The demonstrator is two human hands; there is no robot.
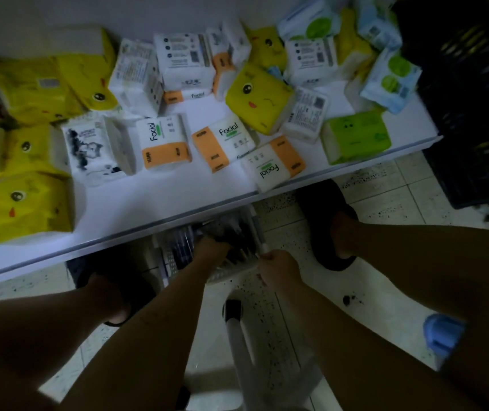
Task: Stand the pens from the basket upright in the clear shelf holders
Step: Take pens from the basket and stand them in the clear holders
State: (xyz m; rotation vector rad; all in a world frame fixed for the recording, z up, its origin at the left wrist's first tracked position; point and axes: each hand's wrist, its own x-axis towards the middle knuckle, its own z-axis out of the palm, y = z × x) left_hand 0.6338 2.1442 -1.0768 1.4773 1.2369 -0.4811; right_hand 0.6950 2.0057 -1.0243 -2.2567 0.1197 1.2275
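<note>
Basket (226, 275) position: on the tiled floor (391, 188), partly under the front edge of the white shelf (154, 200), between the person's two feet in black slippers (320, 209). It is a white mesh type. Pens (182, 243) lie in it in a loose, dark pile; the low light and blur prevent a count.

Left hand (212, 247): lowered into the basket, knuckles up, with its fingers down among the pens. The fingers are hidden by the pile, so whether they grip anything cannot be determined.

Right hand (279, 266): at the right rim of the basket, closed in a fist round a light-coloured pen (258, 232). The pen projects from the top of the fist and points towards the shelf edge.

Shelf surface: covered with tissue packs (163, 142) in disorder. Yellow packs with a printed face occupy the left and centre, white-and-orange packs marked "Facial" the centre, one green pack (356, 136) the right front, and pale blue packs the right rear.

Surroundings: a black crate (474, 120) stands at the right end of the shelf. A white tube with a black cap (233, 310) stands on the floor below the hands.
</note>
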